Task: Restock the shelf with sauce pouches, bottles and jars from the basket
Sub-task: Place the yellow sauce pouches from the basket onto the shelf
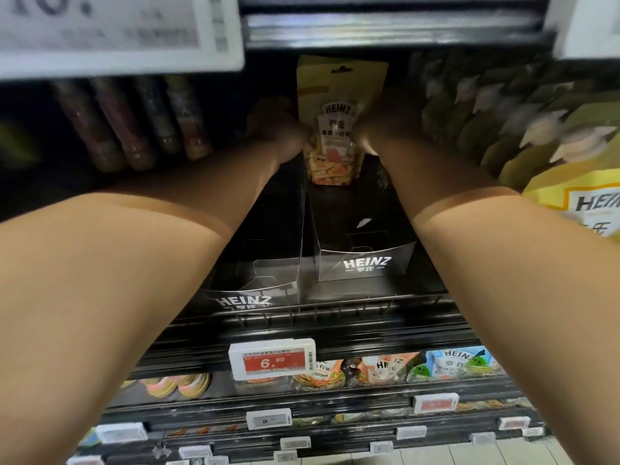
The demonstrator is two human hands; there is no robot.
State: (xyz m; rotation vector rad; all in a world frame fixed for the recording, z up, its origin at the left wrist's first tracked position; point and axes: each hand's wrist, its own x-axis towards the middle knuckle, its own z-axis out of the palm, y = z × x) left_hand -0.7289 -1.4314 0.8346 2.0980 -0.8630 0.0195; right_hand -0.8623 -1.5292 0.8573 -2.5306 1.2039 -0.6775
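A Heinz sauce pouch (pixel 335 129), beige at the top with a food picture below, stands upright at the back of a clear Heinz display box (pixel 365 263) on the dark shelf. My left hand (pixel 278 129) grips the pouch's left edge. My right hand (pixel 382 125) grips its right edge. Both arms reach deep into the shelf. A second clear Heinz box (pixel 248 297) stands to the left with nothing visible inside. The basket is out of view.
Dark bottles (pixel 134 129) lie in a row at the left. Yellow-green Heinz pouches (pixel 503 129) crowd the right. A shelf edge with white price tags (pixel 117 31) hangs above. A red 6.90 tag (pixel 271 360) and more pouches (pixel 402 367) sit on the shelves below.
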